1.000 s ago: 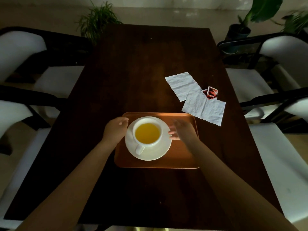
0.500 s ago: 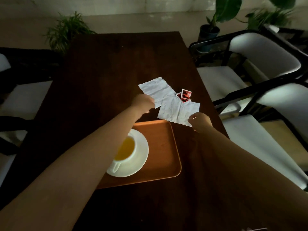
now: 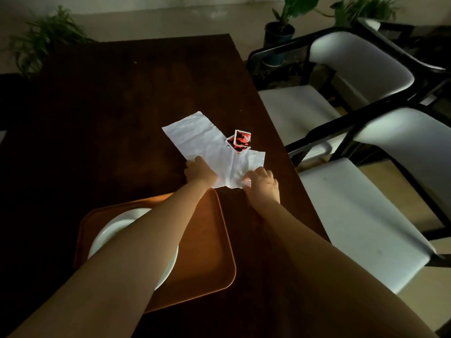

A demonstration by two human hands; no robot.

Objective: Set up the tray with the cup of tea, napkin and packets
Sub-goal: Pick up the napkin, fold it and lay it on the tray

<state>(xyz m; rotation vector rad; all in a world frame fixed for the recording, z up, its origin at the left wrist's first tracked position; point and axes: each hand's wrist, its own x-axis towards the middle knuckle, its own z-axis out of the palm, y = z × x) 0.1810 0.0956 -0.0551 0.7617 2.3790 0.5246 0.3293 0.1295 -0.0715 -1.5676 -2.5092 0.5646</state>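
Dark wood counter [image 3: 122, 113], long and narrow, running from 6 o'clock toward 12 o'clock, dimly lit.

Orange tray [image 3: 210, 240], rounded corners, lying flat on the counter at about 7 o'clock of centre. On its left half sits a white saucer [image 3: 109, 230]; the cup of tea is hidden under the left forearm and cannot be seen.

Near napkin [image 3: 239, 167], white, creased, flat on the counter just past the tray's far right corner, at about 1 o'clock from the tray. Far napkin [image 3: 195, 135], white, meeting the near one at a corner and angled off toward 11 o'clock.

Packets [image 3: 240, 141], red, black and white, two overlapping squares, lying on the counter at the napkins' right edge, touching or overlapping the paper; not on the tray.

Left hand [image 3: 200, 170], arm reaching across the tray, fingers curled down onto the left edge of the near napkin; whether the grip pinches the paper or only presses it cannot be told.

Right hand [image 3: 262, 181], fingers bent together on the napkin's near right corner, where the paper is bunched under the fingertips; grip appears clamped on the napkin.

White-cushioned chairs [image 3: 366, 215] with black frames, two, along the counter's right side at 2 to 4 o'clock. Potted plants [image 3: 280, 28] on the floor at 12 to 1 o'clock, another at 10 o'clock.
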